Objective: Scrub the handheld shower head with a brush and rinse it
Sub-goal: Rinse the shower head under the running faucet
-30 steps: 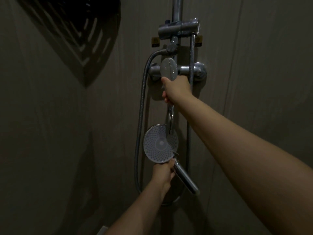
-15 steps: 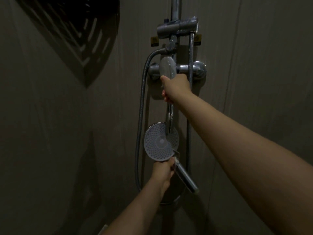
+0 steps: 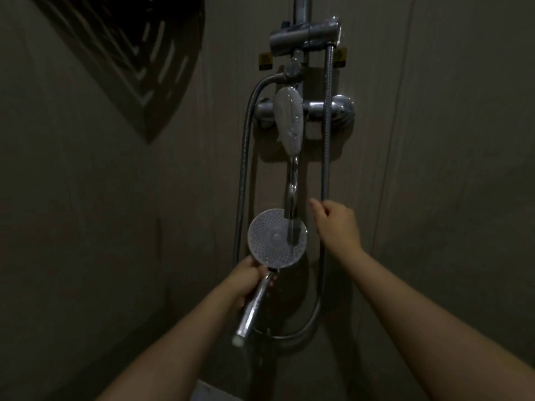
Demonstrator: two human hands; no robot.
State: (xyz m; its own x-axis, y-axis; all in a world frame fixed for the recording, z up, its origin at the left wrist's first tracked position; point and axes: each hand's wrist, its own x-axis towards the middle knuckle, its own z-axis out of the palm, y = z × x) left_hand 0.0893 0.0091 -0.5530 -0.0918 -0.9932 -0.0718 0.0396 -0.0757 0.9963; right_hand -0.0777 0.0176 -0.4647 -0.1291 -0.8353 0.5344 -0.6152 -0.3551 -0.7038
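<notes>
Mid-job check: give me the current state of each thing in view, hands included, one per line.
Round chrome handheld shower head: held by its handle, spray face toward camera, under running water.
Chrome mixer tap with oval lever: on; water stream falls from it onto the shower head.
Left hand: grips the shower head handle.
Right hand: off the tap, fingers loosely curled, holding nothing.
Ribbed metal shower hose: hanging in a loop.
Brush: not in view.

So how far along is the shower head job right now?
Rinsing is in hand: water from the chrome tap spout runs onto the round white-faced handheld shower head, gripped by the left hand. The right hand holds nothing. No brush visible, so scrubbing can't be confirmed. Rehanging remains.
</notes>
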